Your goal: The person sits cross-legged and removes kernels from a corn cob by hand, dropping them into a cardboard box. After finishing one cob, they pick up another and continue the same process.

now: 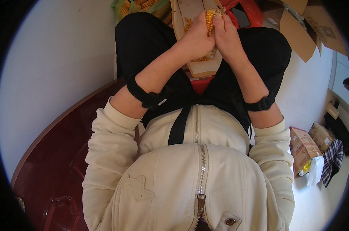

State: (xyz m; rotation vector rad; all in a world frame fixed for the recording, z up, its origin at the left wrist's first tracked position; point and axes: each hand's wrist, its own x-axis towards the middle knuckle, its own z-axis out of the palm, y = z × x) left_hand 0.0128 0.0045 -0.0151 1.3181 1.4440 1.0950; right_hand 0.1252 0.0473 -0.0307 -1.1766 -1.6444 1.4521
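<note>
Both my hands are on a partly shelled ear of yellow corn (210,22), held upright between my knees. My left hand (196,42) wraps around the ear from the left. From the right, my right hand (228,40) grips it with the thumb laid against the kernels. The upper end of the ear looks pale and bare of kernels. Below my hands is a long, cream-coloured open box (204,70), with loose corn kernels (202,59) in its bottom. A pale piece, perhaps a bare cob, shows just under my hands, mostly hidden.
A green plastic bag (160,7) of corn ears stands beyond my left knee. Past my right knee lie a red plastic bag (255,13) with a dark phone (241,16) on it, and an open cardboard box (297,34). Cartons (304,144) and checked cloth (333,161) sit at right.
</note>
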